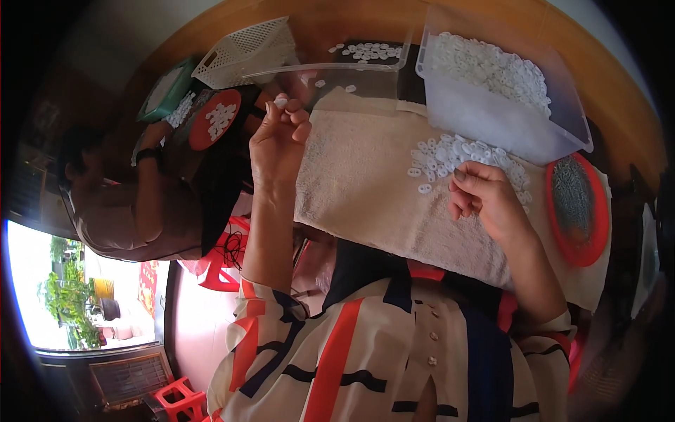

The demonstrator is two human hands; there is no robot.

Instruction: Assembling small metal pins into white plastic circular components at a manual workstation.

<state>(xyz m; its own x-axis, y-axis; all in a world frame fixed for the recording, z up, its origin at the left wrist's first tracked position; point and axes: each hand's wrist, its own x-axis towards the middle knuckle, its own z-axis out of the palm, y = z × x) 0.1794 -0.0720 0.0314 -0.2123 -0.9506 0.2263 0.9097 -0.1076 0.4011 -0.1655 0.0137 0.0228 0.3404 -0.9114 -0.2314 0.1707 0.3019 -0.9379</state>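
Observation:
My left hand (280, 141) is raised over the left edge of a beige towel (365, 169). Between its thumb and fingertips it pinches a small white plastic piece (280, 103). Lower and to the right, my right hand (489, 197) hovers by the near side of a pile of white oval plastic pieces (450, 149). Its thumb and index finger are pressed together and the other fingers curl in; whatever they hold, if anything, is too small to make out. A translucent bin (485, 125) full of similar pieces stands behind the pile.
Right of the pile lies a red oval dish (596, 243) of small metal parts (578, 200). A clear tray (316, 69) with white pieces and a white basket (242, 56) stand behind. At left, a co-worker (133, 218) sits near a red plate (200, 133) and green container (169, 95).

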